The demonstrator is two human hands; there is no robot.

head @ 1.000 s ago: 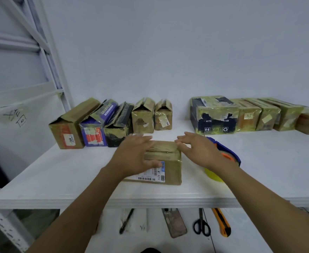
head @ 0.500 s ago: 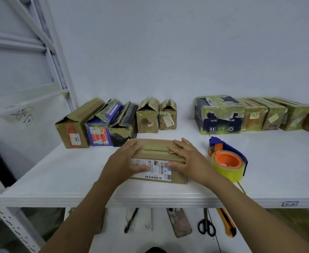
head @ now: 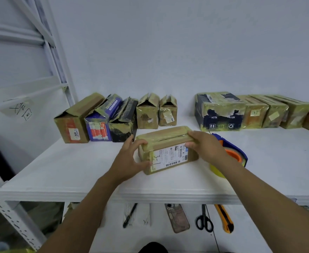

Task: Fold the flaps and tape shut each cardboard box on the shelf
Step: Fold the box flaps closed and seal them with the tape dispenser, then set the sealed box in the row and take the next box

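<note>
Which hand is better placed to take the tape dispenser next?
Right. The right hand grips the box end directly beside the tape dispenser; the left hand holds the far end.

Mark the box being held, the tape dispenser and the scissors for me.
box being held (head: 165,136), head view, on its taped top face.
tape dispenser (head: 234,155), head view, on the orange core.
scissors (head: 204,213), head view, on the blades near the pivot.

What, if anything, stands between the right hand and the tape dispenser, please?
Nothing visible does. The right hand grips the right end of the box, and the tape dispenser sits on the shelf just beyond that hand, partly hidden by the wrist.
</note>
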